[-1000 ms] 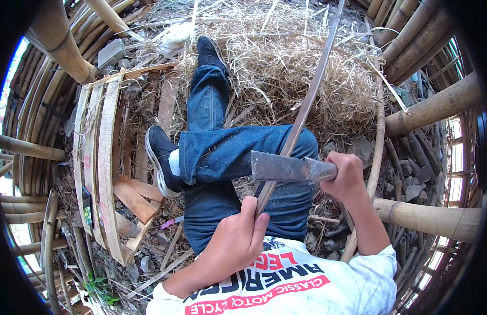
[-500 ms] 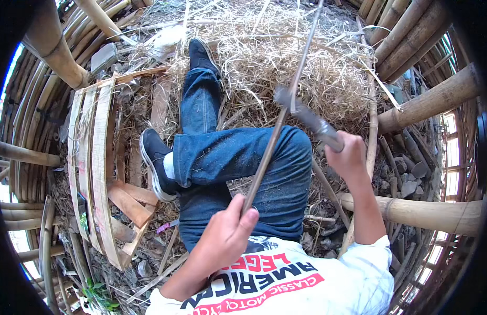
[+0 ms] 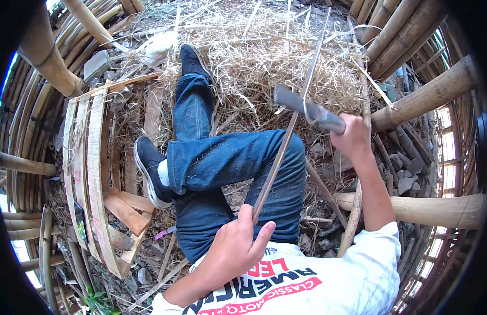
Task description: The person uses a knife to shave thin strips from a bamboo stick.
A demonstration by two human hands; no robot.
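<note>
A long, thin bamboo strip slants from my lap across my raised knee, its far tip over the pile of shavings. My left hand is closed round its near end, with the thumb sticking out. In my right hand is a short-handled knife with a broad grey blade. That blade crosses the strip beyond my knee, and a thin pale curl shows where they meet. My fingers hide most of the knife's handle.
Pale shavings are heaped on the ground beyond my jeans-clad legs. A wooden slatted crate stands at the left. Bamboo poles jut in from the right, over stones and rubble.
My right hand and the knife have shifted slightly up, with the blade lying flatter across the strip. My left hand has moved slightly right, its thumb now lifted away from the strip.
</note>
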